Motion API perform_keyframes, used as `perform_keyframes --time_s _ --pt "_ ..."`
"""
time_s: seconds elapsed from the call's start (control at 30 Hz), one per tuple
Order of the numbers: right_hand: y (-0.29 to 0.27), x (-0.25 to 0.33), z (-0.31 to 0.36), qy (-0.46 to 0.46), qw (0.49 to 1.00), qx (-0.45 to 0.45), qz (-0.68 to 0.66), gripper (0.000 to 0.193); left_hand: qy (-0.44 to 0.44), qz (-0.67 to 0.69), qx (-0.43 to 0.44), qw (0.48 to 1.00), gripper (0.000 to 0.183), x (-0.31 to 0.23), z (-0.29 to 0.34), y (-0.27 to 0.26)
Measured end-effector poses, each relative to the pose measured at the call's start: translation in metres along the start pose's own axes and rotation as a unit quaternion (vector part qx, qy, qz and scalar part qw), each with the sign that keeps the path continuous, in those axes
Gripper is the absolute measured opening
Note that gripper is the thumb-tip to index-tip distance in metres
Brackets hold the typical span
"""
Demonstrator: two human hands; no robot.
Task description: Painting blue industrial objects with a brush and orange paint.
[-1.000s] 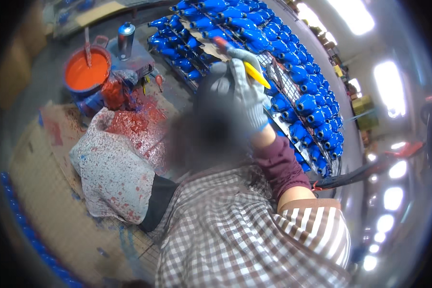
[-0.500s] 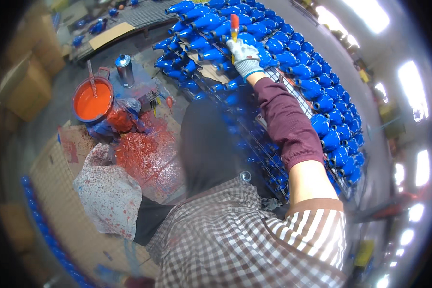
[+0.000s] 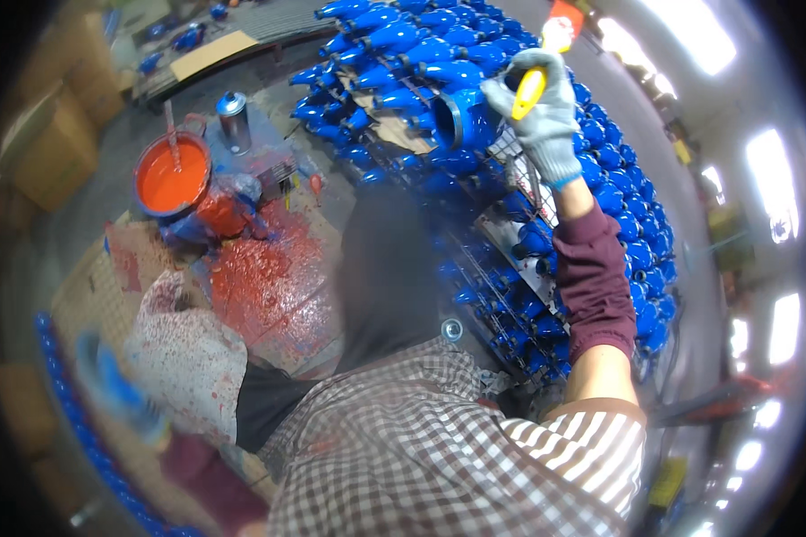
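My right hand (image 3: pixel 539 116), in a grey-white knit glove, is closed around a paintbrush with a yellow handle (image 3: pixel 529 94) and red-coated bristles (image 3: pixel 564 20). The bristles point up and away to the right. Just left of this hand, a blue hollow casting (image 3: pixel 467 121) shows its wide round opening. Rows of glossy blue castings (image 3: pixel 631 201) lie below and around the hand. At lower left my left hand (image 3: pixel 121 385) wears a blue-stained glove; motion smears its fingers. It is beside a paint-spotted cloth (image 3: pixel 184 345).
A bucket of orange-red paint (image 3: pixel 172 179) with a stirring stick stands left, beside a spray can (image 3: pixel 234 123). Red paint covers the floor sheet (image 3: pixel 269 277). Cardboard boxes (image 3: pixel 49 148) stand far left; a curved blue row (image 3: pixel 81 430) borders the lower left. A wire rack (image 3: pixel 524 170) carries castings.
My right hand has moved right with the paintbrush, which now leans right instead of standing upright. My left hand has risen into clear view at lower left. A casting's wide opening has come into sight.
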State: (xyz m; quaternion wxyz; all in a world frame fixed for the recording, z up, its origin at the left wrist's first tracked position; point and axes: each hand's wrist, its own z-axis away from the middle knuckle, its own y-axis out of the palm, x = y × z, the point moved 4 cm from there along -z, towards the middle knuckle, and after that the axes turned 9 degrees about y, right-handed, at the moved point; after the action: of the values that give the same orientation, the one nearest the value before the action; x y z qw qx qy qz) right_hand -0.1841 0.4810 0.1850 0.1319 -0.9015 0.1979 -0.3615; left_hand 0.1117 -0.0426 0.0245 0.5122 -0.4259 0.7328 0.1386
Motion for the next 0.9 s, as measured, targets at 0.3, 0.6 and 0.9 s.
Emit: perform_keyframes --time_s 0.3,0.6,0.9 --pt "0.17 0.135 0.056 0.305 0.796 0.193 -0.486 0.033 -0.365 0.661 0.347 0.557 0.083 -0.059 0.003 0.196" --pt "0.35 0.142 0.103 0.513 0.605 0.3 -0.53 0.015 -0.4 0.705 0.245 0.532 0.074 0.001 -0.001 0.129" --pt "0.401 0.07 0.13 0.518 0.7 0.091 -0.483 0.051 -0.43 0.75 0.017 0.503 0.084 0.04 -0.031 0.088"
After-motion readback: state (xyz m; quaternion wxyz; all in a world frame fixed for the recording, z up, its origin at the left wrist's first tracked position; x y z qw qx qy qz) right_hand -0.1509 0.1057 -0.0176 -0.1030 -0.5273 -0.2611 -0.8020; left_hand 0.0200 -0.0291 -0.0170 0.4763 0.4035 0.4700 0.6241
